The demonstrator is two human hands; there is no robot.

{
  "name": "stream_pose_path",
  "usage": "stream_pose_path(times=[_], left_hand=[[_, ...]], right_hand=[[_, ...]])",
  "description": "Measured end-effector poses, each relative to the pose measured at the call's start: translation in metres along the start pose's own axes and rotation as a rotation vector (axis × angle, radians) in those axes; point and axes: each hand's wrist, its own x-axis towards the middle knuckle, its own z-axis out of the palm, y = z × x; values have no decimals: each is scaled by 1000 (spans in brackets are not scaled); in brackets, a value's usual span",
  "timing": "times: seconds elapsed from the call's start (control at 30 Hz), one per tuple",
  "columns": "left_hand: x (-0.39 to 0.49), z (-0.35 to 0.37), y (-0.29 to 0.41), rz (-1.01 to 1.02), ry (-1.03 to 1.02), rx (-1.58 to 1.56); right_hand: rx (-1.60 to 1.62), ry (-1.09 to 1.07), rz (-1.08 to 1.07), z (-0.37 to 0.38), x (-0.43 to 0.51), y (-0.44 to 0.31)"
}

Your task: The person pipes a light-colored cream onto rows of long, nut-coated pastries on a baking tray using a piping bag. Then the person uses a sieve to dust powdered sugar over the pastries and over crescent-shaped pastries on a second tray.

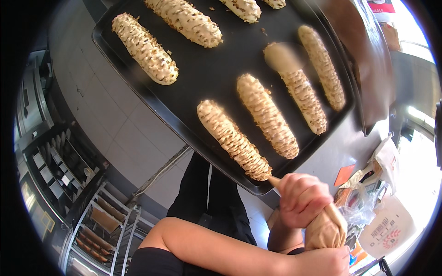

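Note:
My right hand (304, 200) is closed around the lower part of a tan-filled piping bag (326, 229), close to its tip. My left hand (321, 260) grips the bag's rear end, with the left forearm reaching across from the lower left. The bag's tip touches or nearly touches the near end of a long dough piece (234, 139) covered with ridged tan topping and chopped bits. Beside it on the black baking tray (214, 69) lie several similar coated pieces, including one (267, 115) just to the right and another (145, 48) at the upper left.
A metal work surface (340, 145) lies under the tray's right side. Bags and packaging (359, 203) are heaped at the right, near an orange card (344, 175). A dark, blurred tray edge (376, 86) stands at upper right. A metal rack (103, 220) with trays stands lower left on the tiled floor.

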Motion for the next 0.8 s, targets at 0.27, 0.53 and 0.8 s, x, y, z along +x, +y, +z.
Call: stream_pose_path(times=[0.27,0.53,0.8], left_hand=[[0,7,1,-16,33,52],[-3,15,-1,-54,6,-1],[-7,11,-8,29,55,171]], right_hand=[[8,44,3,-5,-9,-1],[-63,68,17,-12,-14,-2],[-68,68,21,-25,-22,8]])
